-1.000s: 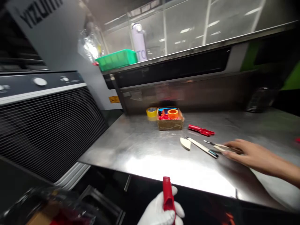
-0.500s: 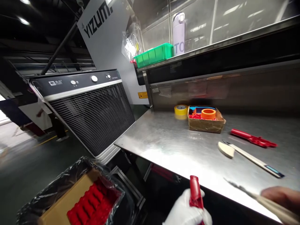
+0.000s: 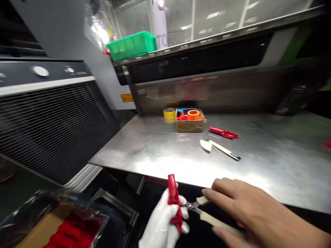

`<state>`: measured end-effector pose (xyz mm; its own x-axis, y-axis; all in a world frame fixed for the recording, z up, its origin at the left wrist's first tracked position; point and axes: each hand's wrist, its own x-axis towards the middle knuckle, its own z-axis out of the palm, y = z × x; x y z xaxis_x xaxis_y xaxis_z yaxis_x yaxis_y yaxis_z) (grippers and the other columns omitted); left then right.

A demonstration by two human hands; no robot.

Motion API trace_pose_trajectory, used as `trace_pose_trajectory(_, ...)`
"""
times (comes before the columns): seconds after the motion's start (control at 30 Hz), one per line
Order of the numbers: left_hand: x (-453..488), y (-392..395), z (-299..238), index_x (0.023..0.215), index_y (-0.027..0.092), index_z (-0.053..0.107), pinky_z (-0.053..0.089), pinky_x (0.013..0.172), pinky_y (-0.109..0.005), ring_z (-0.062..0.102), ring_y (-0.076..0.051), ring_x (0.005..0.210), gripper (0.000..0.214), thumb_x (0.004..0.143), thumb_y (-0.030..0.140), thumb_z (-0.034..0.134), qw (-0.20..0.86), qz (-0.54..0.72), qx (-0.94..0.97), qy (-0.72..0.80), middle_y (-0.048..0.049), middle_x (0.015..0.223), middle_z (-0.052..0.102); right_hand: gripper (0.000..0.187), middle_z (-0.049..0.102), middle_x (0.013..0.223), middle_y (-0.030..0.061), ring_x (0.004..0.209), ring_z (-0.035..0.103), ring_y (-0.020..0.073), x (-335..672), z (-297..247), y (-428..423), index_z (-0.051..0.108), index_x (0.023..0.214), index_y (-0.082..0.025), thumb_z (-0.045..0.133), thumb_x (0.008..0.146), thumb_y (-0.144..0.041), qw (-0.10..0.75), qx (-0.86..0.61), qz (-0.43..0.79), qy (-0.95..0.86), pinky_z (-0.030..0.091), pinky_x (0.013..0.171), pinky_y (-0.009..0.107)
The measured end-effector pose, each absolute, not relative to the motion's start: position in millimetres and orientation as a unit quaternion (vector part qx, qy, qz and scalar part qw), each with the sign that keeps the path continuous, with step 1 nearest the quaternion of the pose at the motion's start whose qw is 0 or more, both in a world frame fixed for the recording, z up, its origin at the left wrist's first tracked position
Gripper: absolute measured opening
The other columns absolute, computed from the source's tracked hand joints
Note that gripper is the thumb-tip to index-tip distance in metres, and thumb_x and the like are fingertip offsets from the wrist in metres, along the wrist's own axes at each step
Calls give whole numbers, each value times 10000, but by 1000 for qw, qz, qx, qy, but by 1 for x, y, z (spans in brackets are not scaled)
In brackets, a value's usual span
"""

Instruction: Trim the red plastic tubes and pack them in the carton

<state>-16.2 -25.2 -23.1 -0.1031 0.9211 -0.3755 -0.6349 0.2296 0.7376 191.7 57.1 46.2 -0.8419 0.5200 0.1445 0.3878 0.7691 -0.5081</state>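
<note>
My left hand, in a white glove, is closed round a red plastic part with a tube-like upper end, held in front of the table's near edge. My bare right hand grips a pair of pliers with cream handles. The handles stand apart, and the metal jaws reach the right side of the red part beside my gloved fingers. Whether the jaws close on the plastic I cannot tell. A similar red part lies on the metal table.
On the table are a cream-handled knife, a pale curved piece, a small cardboard box and yellow tape. A lined carton of red parts stands lower left. A green bin sits on the shelf above.
My right hand has brought the pliers left to the red part in my left hand. The view has turned right, so the table things appear further left.
</note>
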Motion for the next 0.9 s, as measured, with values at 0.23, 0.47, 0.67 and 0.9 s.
trace_pose_trajectory(0.23, -15, -22, -15, 1330, 146, 399, 416, 618, -329, 562, -176, 812, 472, 870, 148, 504, 657, 591, 118, 453, -170, 1217, 558, 270, 564, 827, 105, 712, 493, 239, 166, 71, 52, 635, 965, -153, 614, 777, -346, 50, -207, 56, -975, 377, 601, 360)
trace_pose_trajectory(0.47, -11, -24, -15, 1309, 188, 495, 428, 661, -343, 560, -196, 861, 409, 900, 191, 488, 670, 586, 110, 441, -132, 1163, 604, 197, 498, 796, 37, 709, 413, 206, 159, 53, 48, 570, 880, -173, 585, 812, -357, 73, -179, -61, -979, 312, 588, 359)
trace_pose_trajectory(0.67, -6, -24, -19, 1161, 229, 634, 418, 613, -275, 520, -118, 664, 302, 877, 193, 538, 664, 584, 156, 440, -70, 1076, 657, 124, 403, 719, 34, 653, 351, 203, 155, 43, 41, 544, 773, -169, 537, 792, -292, 89, -181, -140, -969, 280, 563, 363)
trace_pose_trajectory(0.9, -3, -22, -9, 1186, 202, 618, 433, 633, -257, 520, -107, 652, 315, 879, 182, 552, 642, 567, 194, 478, -67, 1053, 676, 120, 394, 677, 50, 641, 366, 216, 148, 46, 37, 554, 731, -155, 522, 780, -260, 56, -186, -177, -965, 283, 564, 364)
